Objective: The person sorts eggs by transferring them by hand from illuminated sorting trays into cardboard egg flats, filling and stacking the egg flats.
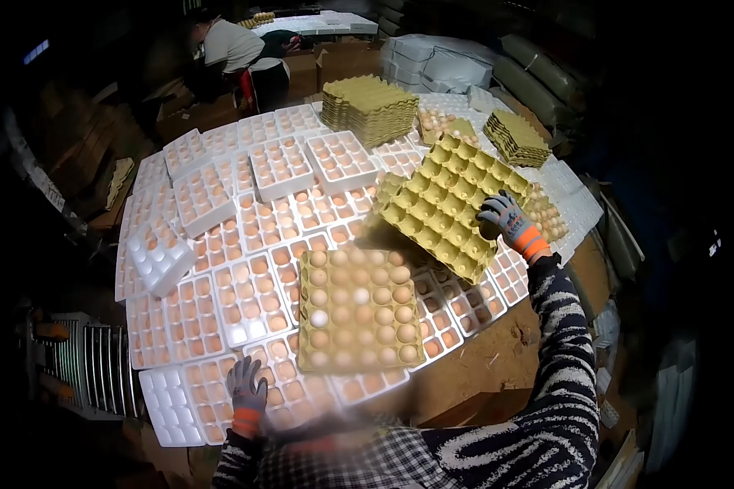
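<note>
My right hand (507, 218), in a grey glove with an orange cuff, grips a yellow pulp egg tray (444, 208) by its right side. This tray has no eggs in its cups and is raised at a tilt over the white foam boxes. My left hand (247, 386), gloved alike, is open with fingers spread over a white foam egg box (208, 399) near the front edge. Between my hands, a yellow egg tray full of eggs (360, 310) lies on top of the foam boxes. Most of its eggs are light brown, and a few are paler.
Stacks of yellow egg trays (367, 110) (516, 138) stand at the back. Several foam boxes (281, 167) sit raised on the layer of filled ones. A person (236, 53) bends over cardboard boxes at the far left. A metal roller conveyor (110, 363) is at the left.
</note>
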Motion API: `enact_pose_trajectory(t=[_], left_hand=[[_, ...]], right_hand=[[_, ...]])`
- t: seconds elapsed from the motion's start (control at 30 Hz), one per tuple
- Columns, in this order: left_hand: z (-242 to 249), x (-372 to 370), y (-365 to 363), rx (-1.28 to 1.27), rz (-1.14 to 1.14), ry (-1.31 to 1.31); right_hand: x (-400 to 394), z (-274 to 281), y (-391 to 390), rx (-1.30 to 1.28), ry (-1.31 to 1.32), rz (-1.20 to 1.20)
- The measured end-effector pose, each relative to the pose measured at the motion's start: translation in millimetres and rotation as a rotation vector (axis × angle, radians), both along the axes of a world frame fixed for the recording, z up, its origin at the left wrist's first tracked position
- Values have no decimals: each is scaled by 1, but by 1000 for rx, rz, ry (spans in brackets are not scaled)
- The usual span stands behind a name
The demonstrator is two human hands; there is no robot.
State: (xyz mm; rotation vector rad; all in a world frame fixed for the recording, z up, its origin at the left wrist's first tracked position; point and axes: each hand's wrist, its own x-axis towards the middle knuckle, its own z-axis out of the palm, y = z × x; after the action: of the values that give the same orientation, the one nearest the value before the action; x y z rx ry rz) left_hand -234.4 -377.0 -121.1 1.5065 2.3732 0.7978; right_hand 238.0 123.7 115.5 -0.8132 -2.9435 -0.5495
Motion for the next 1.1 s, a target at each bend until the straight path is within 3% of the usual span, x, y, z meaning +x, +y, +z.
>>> enact_pose_trajectory(t=[0.17, 0.2, 0.23, 0.27, 0.3, 0.33, 0.4, 0.47, 0.6, 0.67, 0.7, 0.8, 0.83, 0.9, 0.93, 0.97, 1.0, 1.03, 1.07, 1.1], left_hand=[[58, 35, 40, 113, 11, -94], [68, 40, 49, 123, -3, -98], [78, 46, 56, 134, -21, -102], [93, 52, 64, 112, -87, -148], [105, 58, 72, 98, -154, -196], [102, 62, 79, 62, -249, -78], [113, 72, 94, 93, -414, 33], [93, 75, 98, 42, -453, 136], [62, 69, 96, 109, -425, 109], [53, 65, 95, 176, -380, 1], [55, 63, 92, 184, -381, 1], [73, 60, 87, 144, -96, -880], [57, 51, 86, 307, -66, -1208], [63, 29, 81, 368, -45, -1469], [79, 26, 89, 323, -81, -1406], [92, 26, 94, 277, -112, -1338], [53, 24, 109, 234, -225, -723], [68, 33, 120, 214, -316, -442], [88, 42, 125, 55, -361, -304], [101, 49, 131, -100, -401, -159]], right_hand=[[-30, -67, 81, 84, -20, 197], [-39, -69, 76, -122, 13, -14], [-43, -86, 93, 89, -305, -35], [-53, -94, 84, 84, -158, -24], [-69, -90, 68, 86, -12, -18], [-94, -75, 29, 32, 115, 11], [-135, -69, -57, -424, 442, 104], [-165, -56, -152, -777, 364, 337], [-200, -102, -266, -893, 220, 430], [-208, -123, -281, -623, 163, 293], [-209, -127, -282, -615, 161, 293], [-195, -144, -277, -782, 397, 199], [-189, -128, -275, -955, 505, 103], [-177, -128, -262, -1196, 843, 24], [-177, -125, -262, -1467, 1066, -129], [-180, -125, -256, -1500, 1087, -200], [-186, -130, -249, -1460, 1026, -123], [-194, -133, -248, -1420, 967, -45], [-205, -129, -259, -1573, 958, -194], [-212, -136, -255, -1109, 647, -95]])
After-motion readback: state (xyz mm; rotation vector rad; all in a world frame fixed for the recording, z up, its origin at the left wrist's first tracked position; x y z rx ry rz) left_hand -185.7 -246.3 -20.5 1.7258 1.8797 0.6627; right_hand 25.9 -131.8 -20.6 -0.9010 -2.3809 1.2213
